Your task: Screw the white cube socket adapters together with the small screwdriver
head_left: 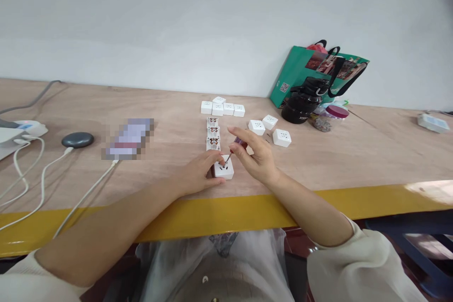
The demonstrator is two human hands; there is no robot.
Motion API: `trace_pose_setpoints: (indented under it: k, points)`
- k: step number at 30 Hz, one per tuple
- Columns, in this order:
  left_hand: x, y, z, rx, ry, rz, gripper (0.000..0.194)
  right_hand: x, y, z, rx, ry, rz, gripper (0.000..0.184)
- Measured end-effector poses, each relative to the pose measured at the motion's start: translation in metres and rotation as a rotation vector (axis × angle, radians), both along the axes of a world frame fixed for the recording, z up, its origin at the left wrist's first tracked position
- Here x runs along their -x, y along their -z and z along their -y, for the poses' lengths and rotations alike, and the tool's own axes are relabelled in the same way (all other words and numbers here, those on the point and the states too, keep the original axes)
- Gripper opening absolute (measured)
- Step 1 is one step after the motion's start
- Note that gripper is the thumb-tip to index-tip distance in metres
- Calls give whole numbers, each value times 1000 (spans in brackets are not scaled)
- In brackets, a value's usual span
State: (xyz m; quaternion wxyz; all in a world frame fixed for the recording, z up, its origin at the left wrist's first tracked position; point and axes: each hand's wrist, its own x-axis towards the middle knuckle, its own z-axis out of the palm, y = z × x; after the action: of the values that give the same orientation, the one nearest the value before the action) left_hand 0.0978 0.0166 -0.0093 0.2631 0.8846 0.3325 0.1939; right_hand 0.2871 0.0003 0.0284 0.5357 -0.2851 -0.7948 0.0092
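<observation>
Grip status: the right hand (pixel 255 160) pinches a small screwdriver (pixel 237 142) with a purple handle between thumb and fingertips, its shaft angled down and its tip at the face of a white socket module (pixel 224 171). The left hand (pixel 197 174) holds that module from its left side, with the fingers pressed together against the housing, near the front of the tabletop (pixel 339 160). This plywood surface has a yellow front edge (pixel 219 219) and stands against a white wall (pixel 212 23). At the back, a green printed bag (pixel 293 75) leans on the wall, with a black bottle (pixel 302 107) in front of it. Toward the left lie white cables (pixel 42 184), a dark round puck (pixel 78 139) and a pixelated flat object (pixel 129 139). Work state, as laid out: five closed modules (pixel 222 107) stand grouped at the back, and three more closed modules (pixel 269 130) sit to the right of the hands, with their faces fitted. Three open housings (pixel 213 132) stand in a column with copper contacts exposed and no faces on. Two small dark parts (pixel 268 138), too small to identify, lie beside the right group.
</observation>
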Motion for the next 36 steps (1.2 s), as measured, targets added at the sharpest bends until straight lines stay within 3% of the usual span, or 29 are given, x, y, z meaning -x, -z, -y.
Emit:
trace_pose_setpoints:
  k: [5, 10, 14, 19, 24, 30, 36]
  points:
    - [0, 1, 0, -11, 17, 35, 29, 0, 1, 0, 81, -44, 8, 41]
    - [0, 0, 0, -11, 19, 11, 30, 0, 0, 1, 2, 5, 9, 36]
    - [1, 2, 0, -32, 37, 28, 31, 0, 1, 3, 47, -40, 28, 42]
    - [1, 0, 0, -20, 29, 13, 26, 0, 3, 2, 10, 43, 64, 42]
    - [0, -1, 0, -22, 40, 45, 29, 1, 1, 1, 62, -55, 23, 47]
    - [0, -1, 0, 0, 21, 0, 30, 1, 3, 1, 42, 26, 36, 45]
    - [0, 0, -2, -20, 45, 35, 30, 1, 2, 3, 41, -36, 72, 46]
